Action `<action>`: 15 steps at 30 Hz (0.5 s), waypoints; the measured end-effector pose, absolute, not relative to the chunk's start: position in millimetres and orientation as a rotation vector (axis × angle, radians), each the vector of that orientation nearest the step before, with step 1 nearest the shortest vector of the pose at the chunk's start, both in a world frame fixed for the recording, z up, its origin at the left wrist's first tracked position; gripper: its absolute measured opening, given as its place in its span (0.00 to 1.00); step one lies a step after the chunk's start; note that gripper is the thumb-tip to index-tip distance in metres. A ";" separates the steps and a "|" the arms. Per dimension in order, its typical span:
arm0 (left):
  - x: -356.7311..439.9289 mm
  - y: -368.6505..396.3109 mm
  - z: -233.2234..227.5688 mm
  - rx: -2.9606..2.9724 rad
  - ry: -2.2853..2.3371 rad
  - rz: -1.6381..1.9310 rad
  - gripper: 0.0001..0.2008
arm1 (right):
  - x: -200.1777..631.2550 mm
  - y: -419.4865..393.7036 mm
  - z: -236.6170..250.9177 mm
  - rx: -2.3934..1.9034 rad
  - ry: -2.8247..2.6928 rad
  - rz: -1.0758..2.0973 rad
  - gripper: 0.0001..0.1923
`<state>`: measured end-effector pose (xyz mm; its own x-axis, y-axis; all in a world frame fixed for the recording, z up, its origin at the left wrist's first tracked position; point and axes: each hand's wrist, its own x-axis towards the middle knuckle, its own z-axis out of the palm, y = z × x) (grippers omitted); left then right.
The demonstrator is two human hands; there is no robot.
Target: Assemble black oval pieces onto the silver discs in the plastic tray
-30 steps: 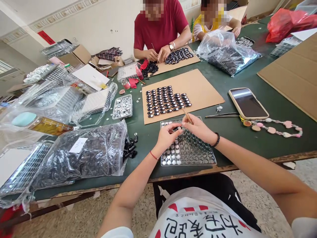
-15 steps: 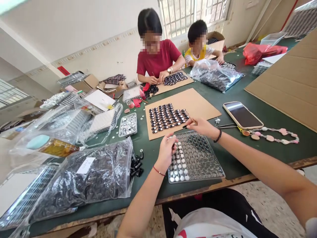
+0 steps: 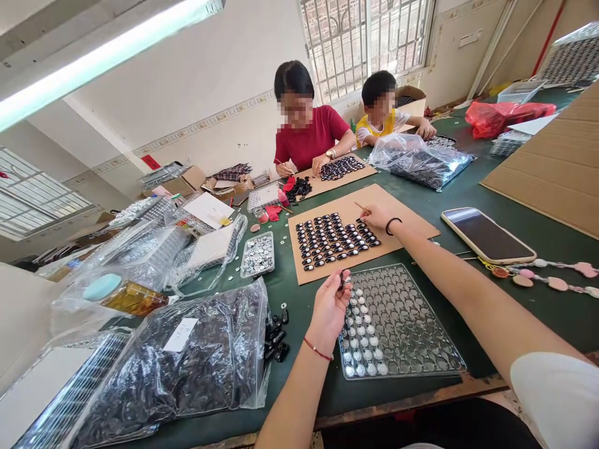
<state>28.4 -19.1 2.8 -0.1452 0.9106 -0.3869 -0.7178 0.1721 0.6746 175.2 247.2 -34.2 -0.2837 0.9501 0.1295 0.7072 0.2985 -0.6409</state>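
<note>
My left hand (image 3: 331, 304) pinches a small black piece just above the left edge of a clear plastic tray (image 3: 412, 324), whose left columns hold silvery round caps. My right hand (image 3: 378, 216) reaches out over a brown cardboard sheet (image 3: 402, 215) and holds a thin wooden stick (image 3: 361, 206), its tip near the right end of several rows of black oval pieces (image 3: 334, 239) laid on the cardboard.
A big clear bag of black pieces (image 3: 187, 368) lies at my left, with loose black pieces (image 3: 276, 337) beside it. A small tray of silver caps (image 3: 258, 254), a phone (image 3: 486, 235) and a bead strap (image 3: 552, 274) sit nearby. Two people work across the green table (image 3: 552, 312).
My right hand has moved from the clear tray out over the cardboard with the stick. My left hand stayed by the tray. My head has tilted upward.
</note>
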 end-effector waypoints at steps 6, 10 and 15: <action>32.6 -18.2 2.1 0.145 0.906 1.395 0.09 | 174.1 248.0 -48.2 -1.504 -2.148 0.599 0.10; 31.8 -16.8 1.3 0.163 0.897 1.363 0.08 | 175.7 247.1 -47.1 -1.495 -2.149 0.586 0.10; 20.0 -10.3 2.7 0.148 0.949 1.462 0.06 | 177.7 236.6 -25.8 -1.470 -2.026 0.509 0.15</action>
<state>20.0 -10.3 2.7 -0.1689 0.8766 -0.4506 -0.7683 0.1693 0.6173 177.7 236.6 -25.8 -0.2260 0.9468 0.2289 0.7260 0.3204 -0.6085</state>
